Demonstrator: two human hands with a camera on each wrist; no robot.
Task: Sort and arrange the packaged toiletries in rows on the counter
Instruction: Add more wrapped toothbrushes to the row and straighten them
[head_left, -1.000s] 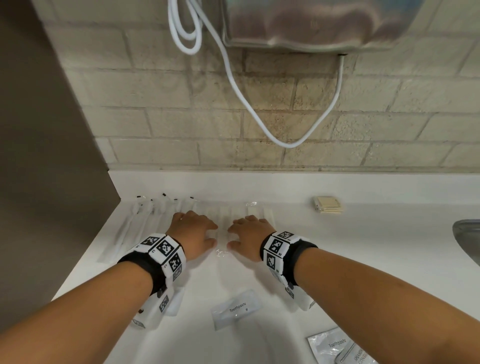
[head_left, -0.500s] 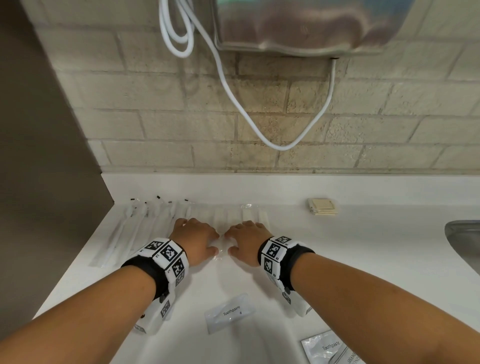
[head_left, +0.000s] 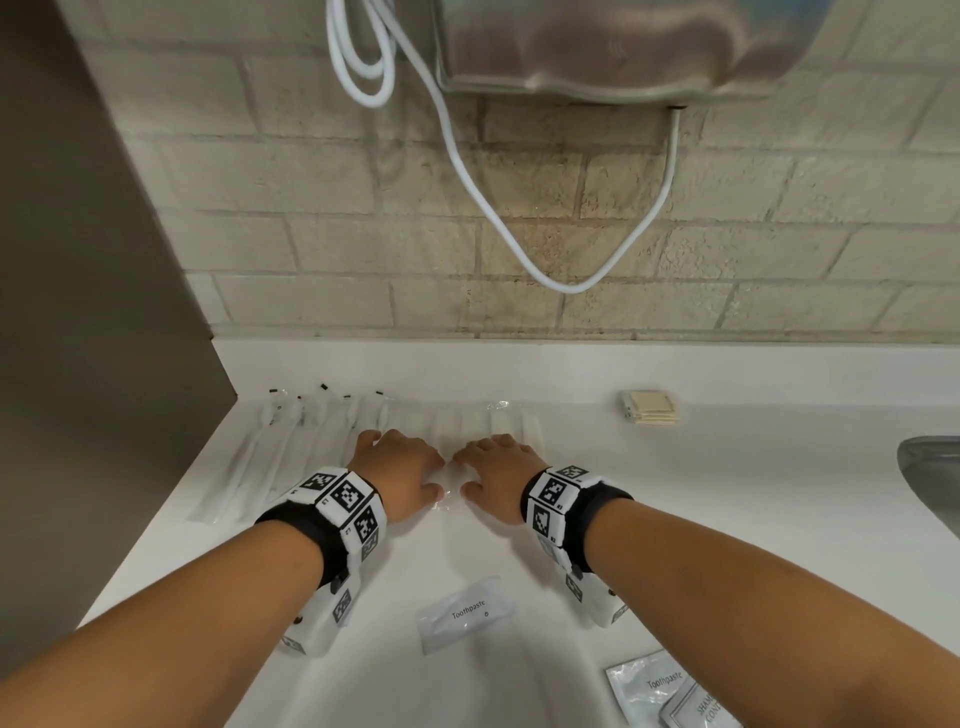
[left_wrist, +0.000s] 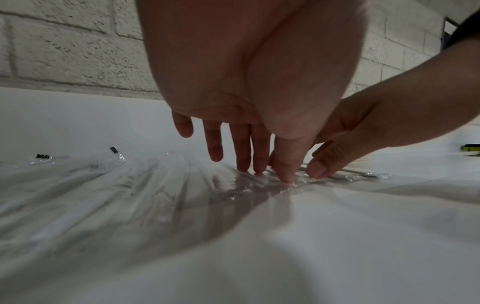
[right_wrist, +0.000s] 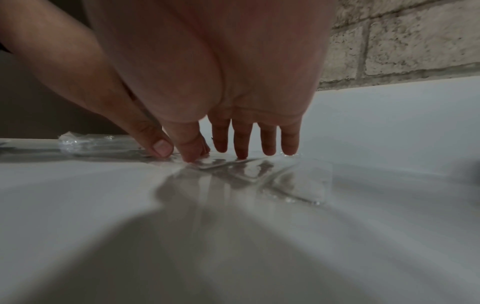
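Lying nearest, in front of the hands, a toothpaste sachet (head_left: 464, 613) waits unsorted on the counter (head_left: 727, 493); the left hand (head_left: 397, 475) and right hand (head_left: 496, 475) press straightened fingers on clear-wrapped packets (head_left: 447, 493), likely squaring them up; beyond the hands, the row of wrapped packets (head_left: 332, 431) runs toward the wall.

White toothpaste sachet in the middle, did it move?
No. The white toothpaste sachet lies where it was, relative to the tan square packet.
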